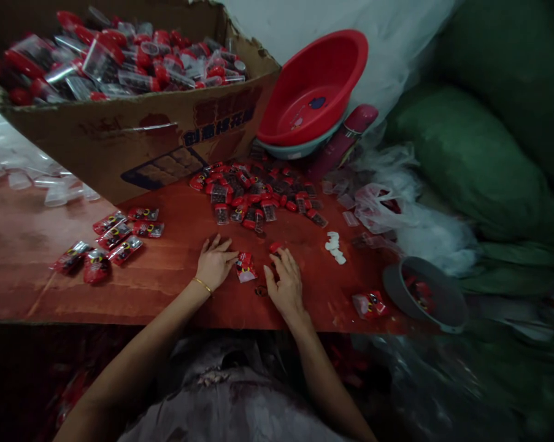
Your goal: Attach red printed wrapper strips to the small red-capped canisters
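My left hand (215,264) rests on the red table, fingertips closed on the edge of a small red printed packet (246,268). My right hand (286,281) is curled over a small red-capped tube (275,247); most of the tube is hidden under the fingers. Between the hands lie small dark rings (261,290), too small to make out well. Beyond them is a pile of clear red-capped tubes (258,190) with dark contents. Several red packets (113,236) lie to the left of my left hand.
A cardboard box (166,141) full of red-capped tubes stands at the back left. Behind the pile are a red basin (313,92) and a pink flask (345,138). White pieces (335,247), another packet (370,305) and a grey bowl (396,288) lie to the right.
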Action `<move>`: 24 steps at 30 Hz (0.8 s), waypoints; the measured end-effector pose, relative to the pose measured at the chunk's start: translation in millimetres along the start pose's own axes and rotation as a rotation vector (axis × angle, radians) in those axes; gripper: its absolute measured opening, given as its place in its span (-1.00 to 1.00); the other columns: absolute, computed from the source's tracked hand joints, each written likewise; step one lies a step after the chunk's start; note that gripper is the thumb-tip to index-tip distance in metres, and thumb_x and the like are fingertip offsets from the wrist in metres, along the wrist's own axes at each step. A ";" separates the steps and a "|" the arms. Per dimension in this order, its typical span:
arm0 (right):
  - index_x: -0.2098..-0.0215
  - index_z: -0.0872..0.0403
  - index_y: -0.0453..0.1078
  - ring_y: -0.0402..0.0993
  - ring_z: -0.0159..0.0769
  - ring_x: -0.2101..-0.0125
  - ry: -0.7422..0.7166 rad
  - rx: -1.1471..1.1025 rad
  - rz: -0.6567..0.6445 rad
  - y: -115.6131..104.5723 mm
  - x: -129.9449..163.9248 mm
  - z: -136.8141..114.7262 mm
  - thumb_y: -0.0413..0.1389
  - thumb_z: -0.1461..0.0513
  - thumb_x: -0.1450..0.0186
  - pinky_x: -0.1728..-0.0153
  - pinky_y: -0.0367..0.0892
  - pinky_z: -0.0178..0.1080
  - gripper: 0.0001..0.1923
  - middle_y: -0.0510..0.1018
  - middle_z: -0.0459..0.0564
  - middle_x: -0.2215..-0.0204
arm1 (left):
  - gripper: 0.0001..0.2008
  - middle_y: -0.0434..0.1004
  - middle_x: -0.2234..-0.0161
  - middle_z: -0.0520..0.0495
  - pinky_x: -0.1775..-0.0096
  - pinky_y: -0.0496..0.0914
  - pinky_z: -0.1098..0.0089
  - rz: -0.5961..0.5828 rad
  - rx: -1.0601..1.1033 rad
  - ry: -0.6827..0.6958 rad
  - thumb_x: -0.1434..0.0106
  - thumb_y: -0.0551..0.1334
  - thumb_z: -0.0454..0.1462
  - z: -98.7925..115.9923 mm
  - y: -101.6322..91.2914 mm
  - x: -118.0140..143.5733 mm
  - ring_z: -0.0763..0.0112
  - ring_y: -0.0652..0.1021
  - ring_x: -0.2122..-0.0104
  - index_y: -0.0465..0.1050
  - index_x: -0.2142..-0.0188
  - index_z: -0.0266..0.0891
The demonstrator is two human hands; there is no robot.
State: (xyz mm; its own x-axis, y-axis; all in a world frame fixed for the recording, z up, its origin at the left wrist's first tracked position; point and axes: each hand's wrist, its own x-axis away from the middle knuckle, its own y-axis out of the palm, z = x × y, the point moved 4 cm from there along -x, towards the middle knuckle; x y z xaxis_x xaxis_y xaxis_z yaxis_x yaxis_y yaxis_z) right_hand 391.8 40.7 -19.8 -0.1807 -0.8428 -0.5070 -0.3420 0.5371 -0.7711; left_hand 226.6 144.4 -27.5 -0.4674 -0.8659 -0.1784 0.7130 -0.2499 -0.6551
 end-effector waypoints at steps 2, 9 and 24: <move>0.06 0.11 0.38 0.20 -0.10 -0.14 -0.061 -0.035 0.014 -0.9 -4.2 -13.3 -0.03 0.22 -0.31 -0.08 0.19 0.05 -0.71 0.42 0.17 -0.02 | -0.83 0.53 0.05 -0.11 -0.15 0.02 -0.01 0.042 0.014 0.002 -0.13 0.23 -0.25 -4.3 -3.7 1.0 0.05 0.33 -0.12 0.58 0.29 0.00; -0.05 0.08 0.34 0.23 -0.13 -0.11 -0.253 -0.010 -0.063 7.3 -26.8 -43.7 0.02 0.25 -0.28 -0.10 0.11 -0.03 -0.64 0.42 0.11 -0.05 | -0.80 0.49 0.00 -0.11 -0.15 0.09 0.02 -0.015 -0.026 -0.048 -0.16 0.19 -0.22 8.9 -25.5 -0.9 0.11 0.33 -0.13 0.58 0.27 -0.09; 0.46 0.13 0.47 0.35 -0.42 0.52 0.610 -1.058 -0.131 29.0 -9.7 -47.3 0.09 0.05 -0.21 0.42 0.30 -0.35 -0.68 0.50 -0.13 0.55 | -0.74 0.58 0.48 -0.04 0.31 0.38 0.42 0.185 0.893 -0.396 0.02 0.32 -0.13 34.2 -8.8 30.0 0.40 0.50 0.45 0.56 0.43 -0.31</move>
State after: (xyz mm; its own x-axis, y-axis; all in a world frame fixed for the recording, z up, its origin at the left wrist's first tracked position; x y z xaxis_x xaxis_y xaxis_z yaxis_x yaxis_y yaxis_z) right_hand 340.1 62.8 -19.0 -0.3929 -0.9190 0.0330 -0.9185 0.3939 0.0337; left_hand 224.2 105.8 -2.0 -0.2171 -0.9656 0.1429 0.9650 -0.1902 0.1805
